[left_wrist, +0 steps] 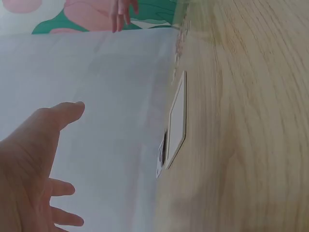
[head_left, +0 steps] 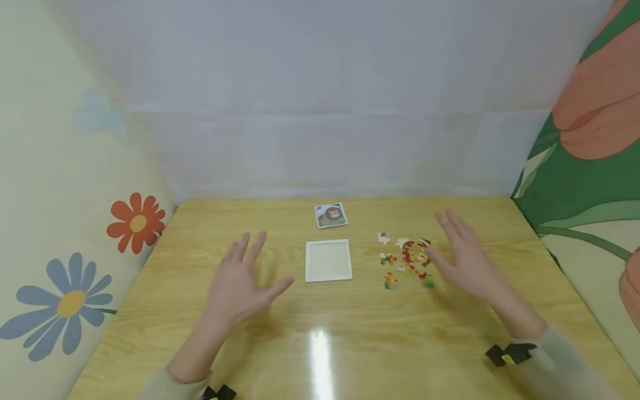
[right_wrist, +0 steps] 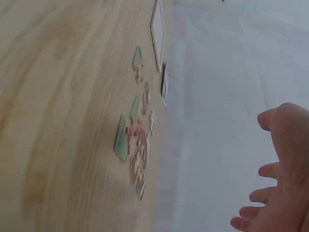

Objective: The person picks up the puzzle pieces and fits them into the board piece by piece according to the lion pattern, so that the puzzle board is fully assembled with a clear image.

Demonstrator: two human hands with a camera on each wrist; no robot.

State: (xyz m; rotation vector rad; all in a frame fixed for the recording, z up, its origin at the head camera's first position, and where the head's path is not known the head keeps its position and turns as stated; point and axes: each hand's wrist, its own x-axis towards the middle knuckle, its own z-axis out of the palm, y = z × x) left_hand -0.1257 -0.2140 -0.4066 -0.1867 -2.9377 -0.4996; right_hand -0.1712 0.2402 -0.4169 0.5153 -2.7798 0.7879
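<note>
My left hand hovers over the table to the left of a white square puzzle frame, fingers spread and holding nothing. On the other side, my right hand is raised beside a loose group of jigsaw pieces, its fingers extended and touching nothing. Several pieces show parts of a lion picture in brown, orange and green; some overlap or lie close together. Behind the frame lies a small picture card with a lion on it. In the right wrist view the pieces lie flat below the hand.
The wooden table ends at a white cloth backdrop. Flower-printed panels stand at the left and right. A bright light reflection shows on the table near the front.
</note>
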